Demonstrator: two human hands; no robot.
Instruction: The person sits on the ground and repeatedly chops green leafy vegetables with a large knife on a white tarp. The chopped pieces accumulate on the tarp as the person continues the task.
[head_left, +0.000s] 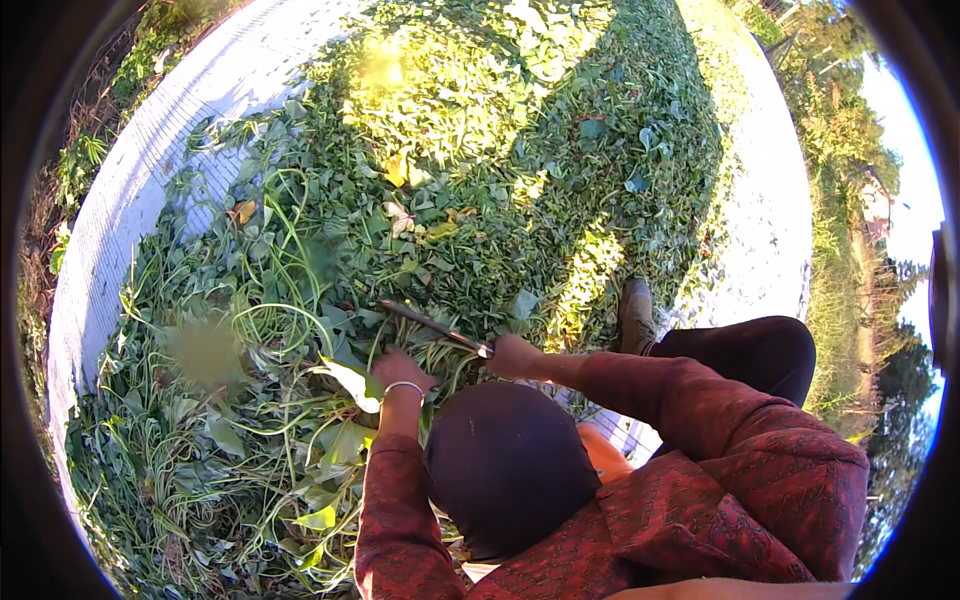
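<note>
My left hand (402, 370), with a bangle on its wrist, is on a bunch of leafy green vines (442, 360), its fingers partly hidden among the leaves. To its right, my right hand (513, 355) grips the handle of a long-bladed knife (431, 322). The dark blade slants up and left across the vines, its tip above my left hand. Beyond the blade lies a wide layer of chopped leaves and stems (480, 225). Long uncut vines (217, 450) are heaped at the left.
A white woven sheet (142, 172) lies under the greenery. My dark-trousered knee (750, 356) and a shoe (637, 307) are at the right, the shoe beside the chopped leaves. Grass and bushes (832, 247) border the sheet.
</note>
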